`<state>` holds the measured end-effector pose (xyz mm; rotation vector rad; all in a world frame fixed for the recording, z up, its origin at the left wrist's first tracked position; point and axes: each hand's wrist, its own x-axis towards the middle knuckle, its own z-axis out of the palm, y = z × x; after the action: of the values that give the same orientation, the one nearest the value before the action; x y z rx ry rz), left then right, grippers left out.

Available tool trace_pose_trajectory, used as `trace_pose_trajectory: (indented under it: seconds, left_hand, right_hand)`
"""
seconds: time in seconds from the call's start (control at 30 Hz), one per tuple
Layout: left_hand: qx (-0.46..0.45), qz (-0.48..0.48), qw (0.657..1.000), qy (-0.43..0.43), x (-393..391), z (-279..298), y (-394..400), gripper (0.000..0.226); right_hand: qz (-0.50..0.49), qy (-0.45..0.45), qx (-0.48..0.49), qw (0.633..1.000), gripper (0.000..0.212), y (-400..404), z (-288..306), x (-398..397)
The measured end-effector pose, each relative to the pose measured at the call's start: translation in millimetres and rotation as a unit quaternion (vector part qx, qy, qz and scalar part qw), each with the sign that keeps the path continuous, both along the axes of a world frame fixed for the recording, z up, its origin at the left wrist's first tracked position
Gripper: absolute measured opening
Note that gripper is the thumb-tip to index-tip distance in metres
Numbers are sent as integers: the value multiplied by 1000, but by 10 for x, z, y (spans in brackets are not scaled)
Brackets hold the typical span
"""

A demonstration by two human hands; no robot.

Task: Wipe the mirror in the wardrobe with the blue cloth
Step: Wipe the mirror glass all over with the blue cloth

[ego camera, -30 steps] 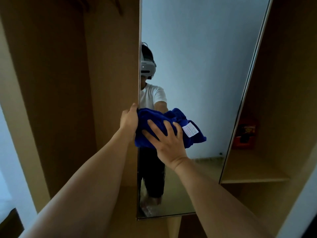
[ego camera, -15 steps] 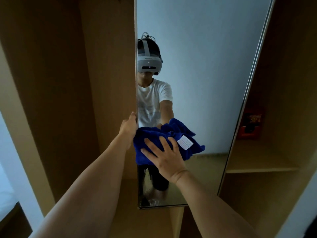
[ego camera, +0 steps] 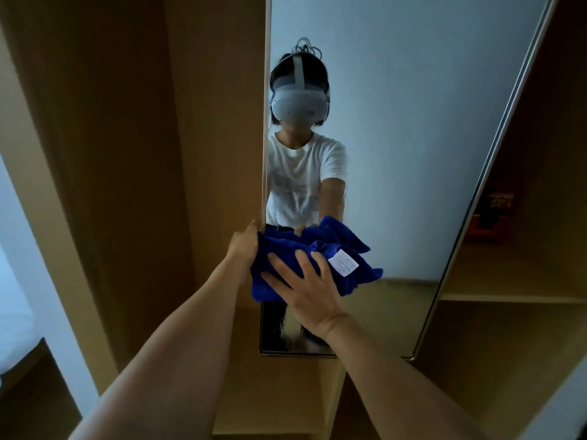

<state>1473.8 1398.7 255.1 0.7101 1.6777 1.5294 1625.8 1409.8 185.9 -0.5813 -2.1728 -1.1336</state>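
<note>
A tall narrow mirror (ego camera: pixel 413 138) hangs inside the wooden wardrobe and reflects a person in a white T-shirt. A bunched blue cloth (ego camera: pixel 286 252) with a white label lies against the lower glass. My right hand (ego camera: pixel 305 287) presses flat on the cloth with its fingers spread. My left hand (ego camera: pixel 244 242) grips the mirror's left edge at the cloth's height, its fingertips hidden behind the edge.
Brown wardrobe panels (ego camera: pixel 127 154) stand to the left of the mirror. On the right is a wooden shelf (ego camera: pixel 514 298) with a red box (ego camera: pixel 489 217) above it. The mirror's bottom edge (ego camera: pixel 298 354) sits just below my right wrist.
Both hands and the cloth have slid down the mirror, towards its bottom edge. More of the reflected person shows above the cloth now.
</note>
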Motion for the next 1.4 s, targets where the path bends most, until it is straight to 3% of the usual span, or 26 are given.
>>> trace_pose_trajectory:
  seconds: [0.2, 0.4, 0.53, 0.7, 0.83, 1.03, 1.27, 1.4]
  left_hand:
    - [63, 9, 998, 7, 36, -296, 71, 47]
    - [47, -10, 996, 71, -35, -910, 46, 90]
    - [87, -27, 992, 92, -24, -1327, 45, 67]
    - [171, -11, 978, 122, 35, -1540, 152, 56]
    - [228, 24, 954, 191, 39, -1657, 211, 57]
    - [242, 59, 949, 194, 23, -1716, 275, 57]
    - [271, 61, 939, 201, 84, -1733, 214, 57]
    - [261, 73, 942, 196, 104, -1717, 196, 53]
  right_hand:
    - [-2, 10, 5, 1000, 43, 33, -336, -9]
    - [10, 5, 13, 1000, 47, 70, -881, -32]
    - [13, -23, 39, 999, 49, 120, -1234, -68]
    - [25, 6, 28, 999, 52, 148, -1620, -80]
    - [28, -11, 30, 999, 51, 158, -1870, 11]
    - [21, -60, 31, 998, 47, 125, -2232, 176]
    - [7, -80, 81, 993, 54, 231, -2144, 556]
    - [-4, -46, 99, 994, 56, 269, -1884, 556]
